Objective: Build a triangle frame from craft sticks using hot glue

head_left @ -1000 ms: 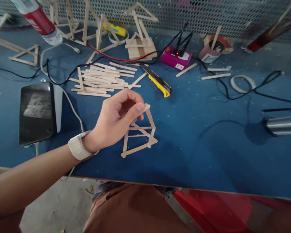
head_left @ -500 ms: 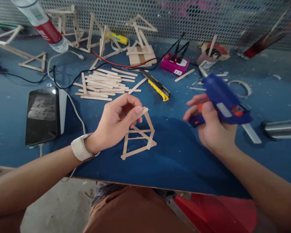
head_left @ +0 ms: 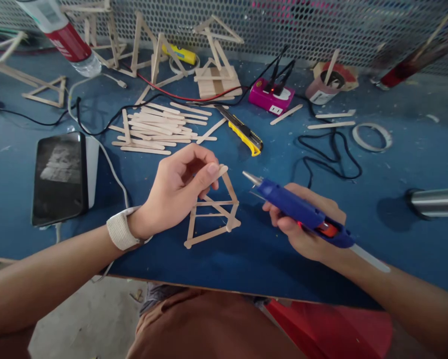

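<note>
My left hand (head_left: 177, 189) pinches the top of a small frame of wooden craft sticks (head_left: 212, 219) that stands on the blue table (head_left: 269, 249). My right hand (head_left: 306, 224) is wrapped round a blue hot glue gun (head_left: 295, 209). Its metal nozzle points left, a short way from the frame's upper right side. A white glue stick pokes out of the gun's back end. A white band sits on my left wrist.
A loose pile of craft sticks (head_left: 160, 127) lies behind my left hand, with a yellow utility knife (head_left: 242, 132) beside it. A phone (head_left: 59, 177) lies at the left. Finished stick frames (head_left: 216, 65), a pink power strip (head_left: 271, 94), cables, a tape ring (head_left: 371, 137) and a metal cylinder (head_left: 435, 202) surround.
My right hand came into view with the glue gun, then turned it and brought its nozzle down toward the stick frame. My left hand has kept its pinch on the frame.
</note>
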{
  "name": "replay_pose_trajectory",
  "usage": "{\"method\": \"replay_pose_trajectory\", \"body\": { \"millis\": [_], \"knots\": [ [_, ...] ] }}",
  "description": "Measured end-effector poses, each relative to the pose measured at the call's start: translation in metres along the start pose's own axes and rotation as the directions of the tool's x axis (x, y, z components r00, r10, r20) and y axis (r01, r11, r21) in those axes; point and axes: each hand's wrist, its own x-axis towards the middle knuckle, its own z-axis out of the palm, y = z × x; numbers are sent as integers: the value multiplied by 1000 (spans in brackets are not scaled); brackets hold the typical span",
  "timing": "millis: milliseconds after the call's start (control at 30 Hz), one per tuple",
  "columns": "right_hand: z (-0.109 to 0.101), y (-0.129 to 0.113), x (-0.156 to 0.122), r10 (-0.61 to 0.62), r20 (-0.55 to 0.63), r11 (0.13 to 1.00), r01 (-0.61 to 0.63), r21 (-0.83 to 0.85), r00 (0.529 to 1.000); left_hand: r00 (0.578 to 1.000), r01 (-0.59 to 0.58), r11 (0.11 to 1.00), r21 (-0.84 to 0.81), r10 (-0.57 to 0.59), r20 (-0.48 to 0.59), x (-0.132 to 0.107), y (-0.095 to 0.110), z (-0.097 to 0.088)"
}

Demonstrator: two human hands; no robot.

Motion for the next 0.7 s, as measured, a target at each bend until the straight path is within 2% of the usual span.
{"method": "replay_pose_trajectory", "body": {
  "millis": [67, 233, 400, 700],
  "knots": [
    [6, -3, 8, 29, -22, 1000, -29, -3, 999, 1000, 29, 999, -25, -29, -4, 1, -2, 0],
    [18, -8, 30, -63, -1, 997, 63, -45, 998, 995, 91, 991, -99, -95, -31, 3, -8, -2],
    [18, -4, 26, -155, 37, 986, 157, -60, 987, 994, 104, 989, -102, -108, -35, 2, -7, -2],
    [18, -3, 21, -69, 18, 993, 70, -91, 997, 997, 73, 996, -55, -72, 10, 2, -2, -1]
  ]
}}
